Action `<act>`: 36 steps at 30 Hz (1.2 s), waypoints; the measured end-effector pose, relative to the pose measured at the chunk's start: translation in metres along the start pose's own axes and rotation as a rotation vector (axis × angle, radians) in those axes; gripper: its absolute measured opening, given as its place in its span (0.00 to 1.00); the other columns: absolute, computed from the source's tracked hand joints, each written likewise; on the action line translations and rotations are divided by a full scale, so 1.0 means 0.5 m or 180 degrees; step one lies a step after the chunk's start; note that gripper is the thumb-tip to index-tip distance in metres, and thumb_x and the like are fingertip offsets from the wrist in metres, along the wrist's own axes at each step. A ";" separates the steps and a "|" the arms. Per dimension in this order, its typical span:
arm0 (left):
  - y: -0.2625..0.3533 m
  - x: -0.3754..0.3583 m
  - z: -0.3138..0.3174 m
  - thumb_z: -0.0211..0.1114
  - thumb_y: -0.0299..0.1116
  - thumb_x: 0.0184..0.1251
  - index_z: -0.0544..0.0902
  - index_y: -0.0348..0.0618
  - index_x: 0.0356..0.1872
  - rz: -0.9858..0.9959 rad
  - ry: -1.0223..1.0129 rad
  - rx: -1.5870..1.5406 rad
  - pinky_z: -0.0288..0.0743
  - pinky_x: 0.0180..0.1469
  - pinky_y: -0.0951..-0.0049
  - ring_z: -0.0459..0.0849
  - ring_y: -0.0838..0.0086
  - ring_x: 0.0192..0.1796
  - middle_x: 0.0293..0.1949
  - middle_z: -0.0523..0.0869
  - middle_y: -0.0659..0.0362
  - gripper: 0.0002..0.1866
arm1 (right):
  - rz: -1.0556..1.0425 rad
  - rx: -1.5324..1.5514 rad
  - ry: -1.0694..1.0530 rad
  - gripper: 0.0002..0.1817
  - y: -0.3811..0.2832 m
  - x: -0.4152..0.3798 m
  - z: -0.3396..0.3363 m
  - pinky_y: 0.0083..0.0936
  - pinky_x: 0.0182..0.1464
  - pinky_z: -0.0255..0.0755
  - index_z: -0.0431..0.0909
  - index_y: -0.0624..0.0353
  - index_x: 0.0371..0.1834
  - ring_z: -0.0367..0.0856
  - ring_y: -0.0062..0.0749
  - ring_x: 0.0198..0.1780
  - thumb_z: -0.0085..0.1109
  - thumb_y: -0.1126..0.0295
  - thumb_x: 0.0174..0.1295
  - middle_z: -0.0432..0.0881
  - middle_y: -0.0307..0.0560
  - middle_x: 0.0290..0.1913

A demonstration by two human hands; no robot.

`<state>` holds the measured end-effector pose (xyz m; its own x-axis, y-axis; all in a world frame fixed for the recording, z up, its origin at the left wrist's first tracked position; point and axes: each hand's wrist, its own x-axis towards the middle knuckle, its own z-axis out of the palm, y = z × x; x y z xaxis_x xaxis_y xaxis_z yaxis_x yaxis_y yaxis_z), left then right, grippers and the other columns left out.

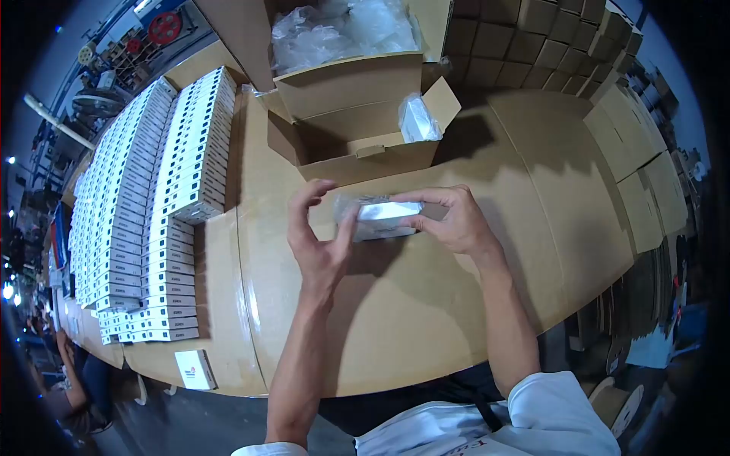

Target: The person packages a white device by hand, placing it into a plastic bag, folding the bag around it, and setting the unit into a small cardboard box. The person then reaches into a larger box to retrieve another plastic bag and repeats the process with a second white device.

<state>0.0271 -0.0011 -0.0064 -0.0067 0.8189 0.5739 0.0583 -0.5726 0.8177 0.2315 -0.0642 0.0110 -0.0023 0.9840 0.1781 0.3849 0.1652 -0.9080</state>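
While the right hand (461,223) pinches the white box (390,210), likely light, stiff and best held by its ends, the left hand (318,247) spreads loosely at the slippery-looking plastic bag (345,207).

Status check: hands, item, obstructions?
Right hand pinching white box; left hand spread, thumb at clear plastic. Box over table, plastic about it. Open carton just beyond; nothing seen blocking hands.
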 end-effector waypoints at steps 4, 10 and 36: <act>0.003 0.013 -0.026 0.84 0.33 0.44 0.89 0.48 0.50 0.1157 -0.1521 0.1331 0.72 0.64 0.59 0.81 0.60 0.56 0.47 0.91 0.63 0.26 | -0.0275 -0.0352 0.0117 0.16 0.006 -0.002 0.002 0.32 0.52 0.80 0.87 0.64 0.49 0.89 0.35 0.45 0.73 0.75 0.56 0.90 0.52 0.46; 0.014 0.025 -0.033 0.83 0.36 0.48 0.86 0.47 0.55 0.0462 -0.1794 0.0991 0.65 0.72 0.53 0.83 0.63 0.53 0.45 0.90 0.58 0.29 | -0.0287 -0.0887 0.0110 0.18 -0.023 -0.008 -0.008 0.27 0.45 0.81 0.88 0.60 0.49 0.89 0.32 0.41 0.73 0.78 0.51 0.89 0.50 0.46; -0.087 0.139 -0.404 0.63 0.21 0.63 0.81 0.39 0.58 -0.0578 0.0413 0.2512 0.80 0.42 0.62 0.85 0.60 0.36 0.37 0.84 0.47 0.20 | -0.0694 -0.0945 0.2296 0.14 -0.085 0.122 -0.014 0.24 0.29 0.85 0.74 0.64 0.54 0.87 0.27 0.30 0.62 0.80 0.67 0.79 0.47 0.35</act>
<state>-0.1775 0.0729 0.0068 -0.1961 0.8576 0.4755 0.7301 -0.1960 0.6546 0.2215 -0.0118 0.0628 0.4512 0.6298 0.6322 0.6738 0.2241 -0.7041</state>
